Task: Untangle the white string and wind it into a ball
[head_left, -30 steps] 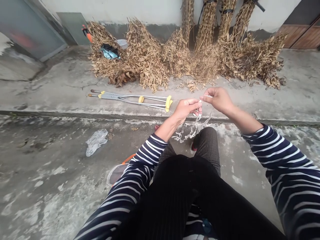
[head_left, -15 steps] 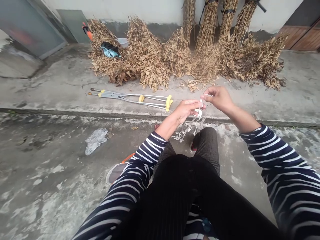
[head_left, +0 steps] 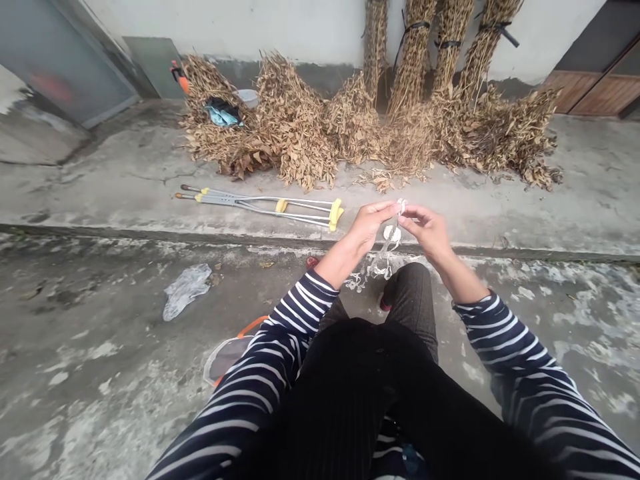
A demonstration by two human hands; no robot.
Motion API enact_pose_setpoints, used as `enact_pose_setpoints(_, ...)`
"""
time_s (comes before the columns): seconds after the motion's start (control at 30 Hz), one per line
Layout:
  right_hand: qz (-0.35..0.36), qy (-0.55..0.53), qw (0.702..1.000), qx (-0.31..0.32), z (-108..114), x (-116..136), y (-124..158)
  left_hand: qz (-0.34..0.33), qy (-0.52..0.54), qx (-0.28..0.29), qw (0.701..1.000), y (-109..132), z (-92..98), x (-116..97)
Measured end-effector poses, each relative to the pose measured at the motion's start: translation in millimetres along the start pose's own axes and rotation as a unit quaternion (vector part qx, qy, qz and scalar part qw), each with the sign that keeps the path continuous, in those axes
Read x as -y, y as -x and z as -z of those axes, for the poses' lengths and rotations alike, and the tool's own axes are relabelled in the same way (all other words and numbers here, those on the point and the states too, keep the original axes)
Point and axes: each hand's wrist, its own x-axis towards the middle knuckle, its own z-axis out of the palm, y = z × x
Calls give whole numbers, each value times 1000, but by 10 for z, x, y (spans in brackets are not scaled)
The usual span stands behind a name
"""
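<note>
My left hand [head_left: 369, 223] and my right hand [head_left: 426, 230] meet in front of me, fingertips nearly touching. Pinched between them is a thin white ribbon-like strip [head_left: 401, 206], bent into a small loop at the fingertips. Below the hands hangs a round white piece [head_left: 392, 234], which looks like a small wad or roll of the same strip. From there, curly lengths of strip [head_left: 356, 282] trail down toward the ground by my feet. Whether the strip is cloth, plastic or paper I cannot make out.
A pair of crutches [head_left: 260, 202] with yellow pads lies on the raised concrete ledge [head_left: 125, 200]. Behind are heaps of dried stalks [head_left: 297, 127] and tied bundles against the wall. A crumpled clear plastic bag [head_left: 187, 291] and an orange-rimmed object [head_left: 227, 357] are on the lower ground.
My right hand has come down and closer to my left, its fingers now at the left fingertips. The round white piece has dropped clear of my left fingers and hangs below.
</note>
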Motion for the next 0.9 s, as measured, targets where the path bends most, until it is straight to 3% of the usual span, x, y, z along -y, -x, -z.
enact_pose_setpoints(0.13,-46,-103,993,-42,-93,-70,17,8,32,-23,999,27,-40,75)
enact_pose_setpoints(0.47,-50,-124,988,-79,-268,-97,119,1,9,-72,997,46,-137,97)
enact_pose_setpoints(0.9,-88,-191,977,-34,-322,-181,141,7,20,-101,995,61,-65,92)
